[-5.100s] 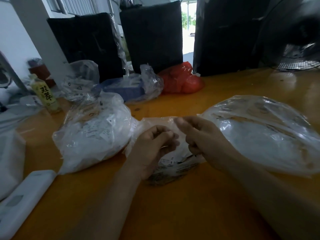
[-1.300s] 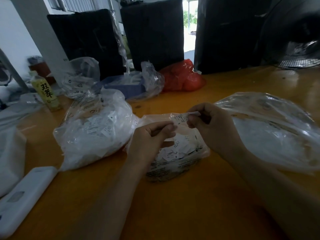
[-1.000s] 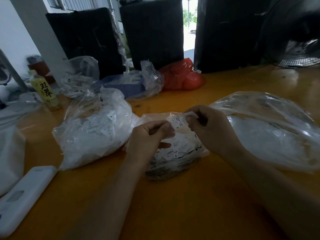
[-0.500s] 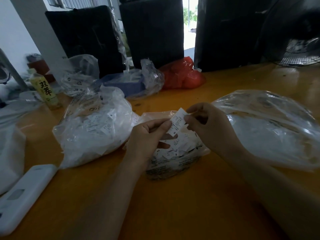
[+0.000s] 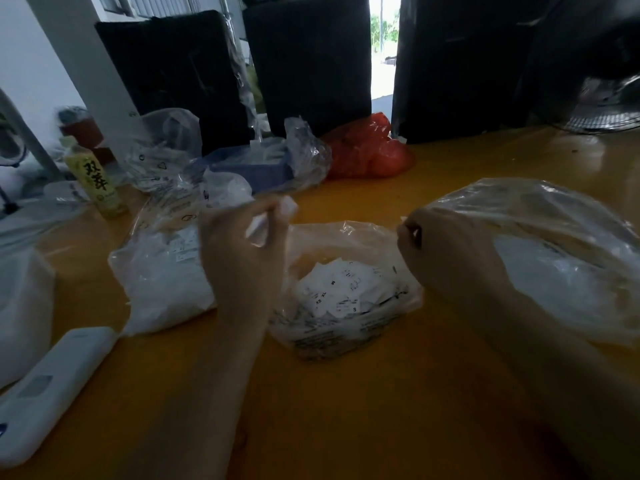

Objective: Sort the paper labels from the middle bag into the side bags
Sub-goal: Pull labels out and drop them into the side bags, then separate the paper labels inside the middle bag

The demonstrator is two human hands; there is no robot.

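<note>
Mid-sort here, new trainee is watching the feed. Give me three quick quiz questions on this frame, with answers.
1. True or false: the left hand holds a paper label.
2. Which bag lies between the hands: A the red bag, B the middle bag, C the right bag?
3. What stands at the table's far left edge?

Key: 1 true. 2 B. 3 a yellow-labelled bottle.

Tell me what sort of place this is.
Probably a garment-packing or small factory workroom. Clear plastic bags of printed size labels lie on a worn orange worktable, big black bales line the far edge, and an industrial fan stands at right.
</note>
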